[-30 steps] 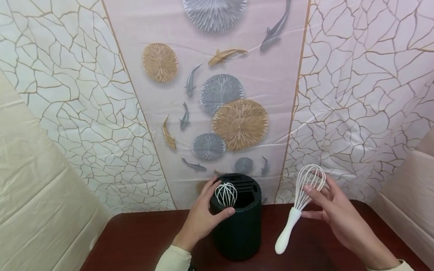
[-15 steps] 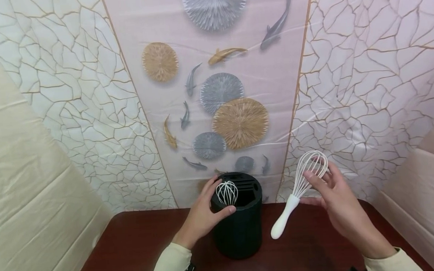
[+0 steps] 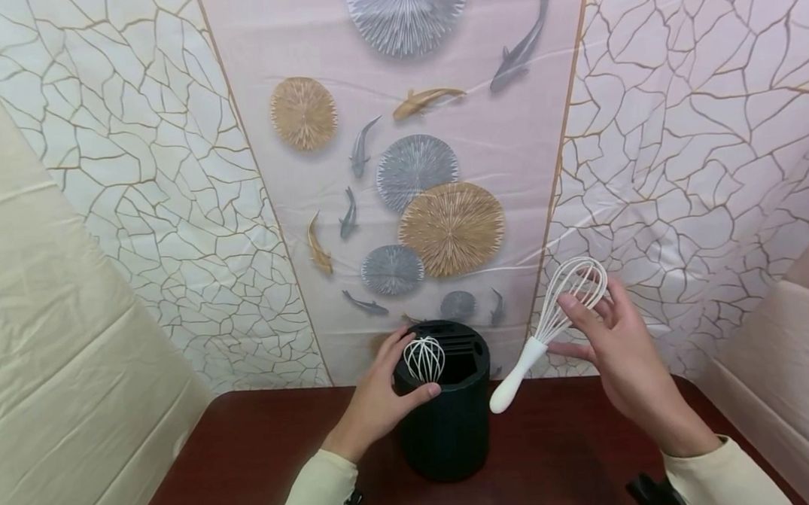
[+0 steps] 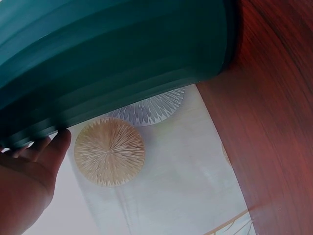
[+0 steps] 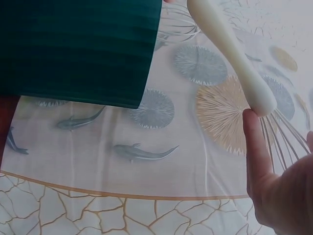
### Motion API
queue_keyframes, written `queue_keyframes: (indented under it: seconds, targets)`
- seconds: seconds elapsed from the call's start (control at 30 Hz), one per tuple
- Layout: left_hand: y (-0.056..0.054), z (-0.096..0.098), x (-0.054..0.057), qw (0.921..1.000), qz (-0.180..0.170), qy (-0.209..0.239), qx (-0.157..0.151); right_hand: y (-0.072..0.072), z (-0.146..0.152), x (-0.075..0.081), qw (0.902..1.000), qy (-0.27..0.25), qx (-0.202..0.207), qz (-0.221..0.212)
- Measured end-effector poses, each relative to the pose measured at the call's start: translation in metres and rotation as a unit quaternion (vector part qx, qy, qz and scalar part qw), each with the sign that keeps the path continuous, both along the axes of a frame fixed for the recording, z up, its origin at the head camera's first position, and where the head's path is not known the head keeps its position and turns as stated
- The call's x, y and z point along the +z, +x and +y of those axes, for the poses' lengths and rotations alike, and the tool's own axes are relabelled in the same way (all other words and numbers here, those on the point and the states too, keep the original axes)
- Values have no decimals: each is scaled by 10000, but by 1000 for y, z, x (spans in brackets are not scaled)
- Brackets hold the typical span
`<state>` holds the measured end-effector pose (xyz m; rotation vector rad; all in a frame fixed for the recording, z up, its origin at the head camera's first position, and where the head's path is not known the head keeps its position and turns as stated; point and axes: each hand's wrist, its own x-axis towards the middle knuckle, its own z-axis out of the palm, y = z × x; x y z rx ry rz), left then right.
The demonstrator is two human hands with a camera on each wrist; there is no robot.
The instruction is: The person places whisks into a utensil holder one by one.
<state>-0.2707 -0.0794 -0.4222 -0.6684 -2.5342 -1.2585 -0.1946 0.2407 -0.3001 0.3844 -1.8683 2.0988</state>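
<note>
A dark green, round utensil holder point(image 3: 445, 431) with a slotted top stands upright on the table. One whisk point(image 3: 424, 359) is in its left opening, wire loops up and handle hidden inside. My left hand point(image 3: 382, 400) grips the holder near its rim, thumb in front and fingers at the far left side. To the right, my right hand point(image 3: 629, 359) pinches a second whisk point(image 3: 518, 375) by its wire loops. That whisk hangs tilted, its white handle pointing down and left beside the holder's right side. In the right wrist view the handle point(image 5: 234, 54) shows above the fingers.
The dark red wooden table point(image 3: 264, 447) has its back edge close behind the holder. A patterned cloth backdrop point(image 3: 349, 232) rises there, with padded cream panels point(image 3: 63, 358) at both sides.
My right hand has raised the second whisk and brought it slightly left, its handle end now close to the holder's side. The left hand has stayed on the holder.
</note>
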Motion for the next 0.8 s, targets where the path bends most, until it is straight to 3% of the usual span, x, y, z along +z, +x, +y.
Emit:
queue_keyframes:
  seconds: [0.8]
  targets:
    - [1, 0, 1, 10000, 3, 46, -26, -15, -29, 21, 9967, 43, -270, 771]
